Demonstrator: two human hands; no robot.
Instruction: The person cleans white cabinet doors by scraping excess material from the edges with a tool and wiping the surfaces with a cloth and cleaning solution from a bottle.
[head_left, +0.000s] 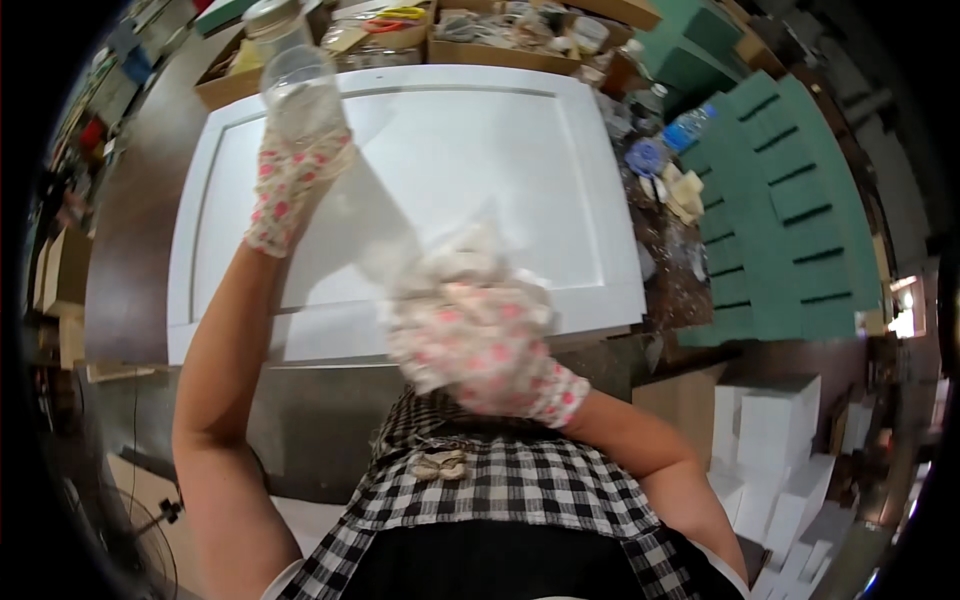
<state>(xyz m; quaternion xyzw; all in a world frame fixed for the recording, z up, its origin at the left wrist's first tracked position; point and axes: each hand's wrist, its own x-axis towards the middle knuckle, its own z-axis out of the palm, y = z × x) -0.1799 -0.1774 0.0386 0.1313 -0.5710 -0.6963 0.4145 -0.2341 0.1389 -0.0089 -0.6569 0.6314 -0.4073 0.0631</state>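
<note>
A white framed panel (470,160), like a cabinet door, lies flat on the table before me. Over its far left corner, my left hand (292,180) in a floral glove is closed round a clear plastic bottle (303,85). My right hand (480,345), gloved the same way and smeared by motion, is above the panel's near edge. Bunched at its fingers is a white cloth (465,255), also blurred. The cloth hides part of the panel's near frame, and I cannot tell whether it touches the surface.
Behind the panel stand cardboard boxes (500,55) of small items, with orange-handled scissors (385,24) in one. A water bottle (688,128) and sponge pieces (683,192) lie right of it. Further right is a green slotted board (790,200); white boxes (770,430) are stacked below.
</note>
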